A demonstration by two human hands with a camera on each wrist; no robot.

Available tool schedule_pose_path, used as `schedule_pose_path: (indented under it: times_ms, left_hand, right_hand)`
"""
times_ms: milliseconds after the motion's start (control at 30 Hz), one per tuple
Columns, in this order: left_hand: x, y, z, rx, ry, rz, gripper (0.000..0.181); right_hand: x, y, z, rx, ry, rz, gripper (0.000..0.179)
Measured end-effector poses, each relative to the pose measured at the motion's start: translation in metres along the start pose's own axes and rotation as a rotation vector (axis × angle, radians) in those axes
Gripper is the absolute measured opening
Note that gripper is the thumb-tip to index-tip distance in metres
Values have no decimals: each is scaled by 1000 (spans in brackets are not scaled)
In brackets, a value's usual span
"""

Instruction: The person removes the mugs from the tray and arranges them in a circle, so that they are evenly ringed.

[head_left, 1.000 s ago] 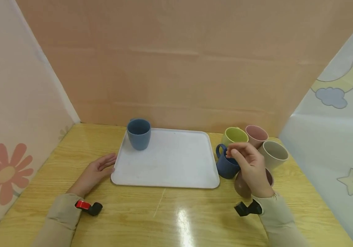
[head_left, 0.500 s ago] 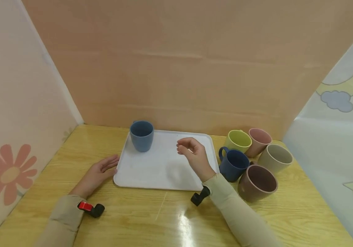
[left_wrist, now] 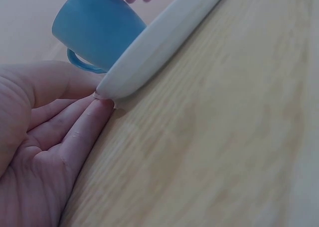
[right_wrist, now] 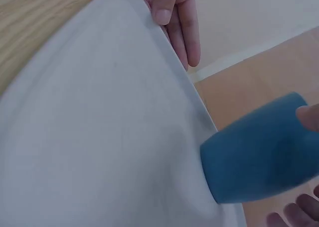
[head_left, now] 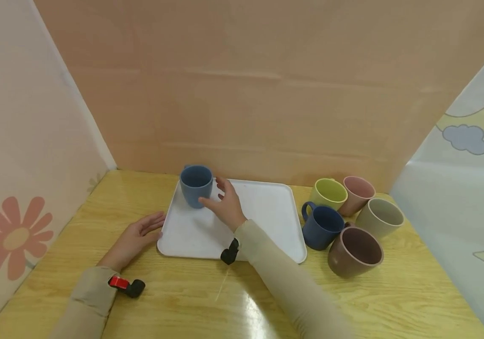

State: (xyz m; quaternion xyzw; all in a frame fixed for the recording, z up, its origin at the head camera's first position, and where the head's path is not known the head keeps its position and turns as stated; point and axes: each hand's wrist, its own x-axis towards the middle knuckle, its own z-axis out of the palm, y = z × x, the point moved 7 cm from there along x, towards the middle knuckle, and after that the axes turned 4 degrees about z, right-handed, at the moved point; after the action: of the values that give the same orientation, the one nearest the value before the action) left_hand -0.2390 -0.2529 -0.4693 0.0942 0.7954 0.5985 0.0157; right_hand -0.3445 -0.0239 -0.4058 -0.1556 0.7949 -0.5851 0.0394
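A blue-grey mug (head_left: 196, 188) stands upright at the back left of the white tray (head_left: 246, 240), its handle facing the back. My right hand (head_left: 227, 205) is beside the mug, thumb and fingers spread apart. In the right wrist view, the thumb (right_wrist: 309, 118) overlaps the mug (right_wrist: 259, 152) and the fingertips lie past its other side; whether they touch it I cannot tell. At the tray's left edge is my left hand (head_left: 136, 238). The left wrist view shows that hand (left_wrist: 47, 132) pinching the tray's rim (left_wrist: 144, 55) between thumb and a finger.
To the right of the tray several mugs stand close together: yellow-green (head_left: 330, 190), pink (head_left: 357, 194), beige (head_left: 379, 217), dark blue (head_left: 321, 228) and brown (head_left: 354, 252). A peach-coloured sheet (head_left: 259, 94) rises behind the wooden table (head_left: 174, 296). Decorated white walls flank both sides.
My right hand has moved left from above the dark blue mug, across the tray, to the blue-grey mug, and its fingers have spread. The left hand has stayed at the tray's edge.
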Motion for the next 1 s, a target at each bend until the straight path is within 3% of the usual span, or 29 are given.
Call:
schedule_pose_path:
  times_ms: [300,600,1000]
  left_hand:
    - [1,2,0,7,-1,10,67]
    - [3,1,1,17,-8,29,66]
    - [0,2,0,-5,-11,1,67]
  right_hand:
    - [19,-2,21,21,61,-11,101]
    - [34,0,25,-1,94,10,97]
    - [30,3,21,42,70,41,94]
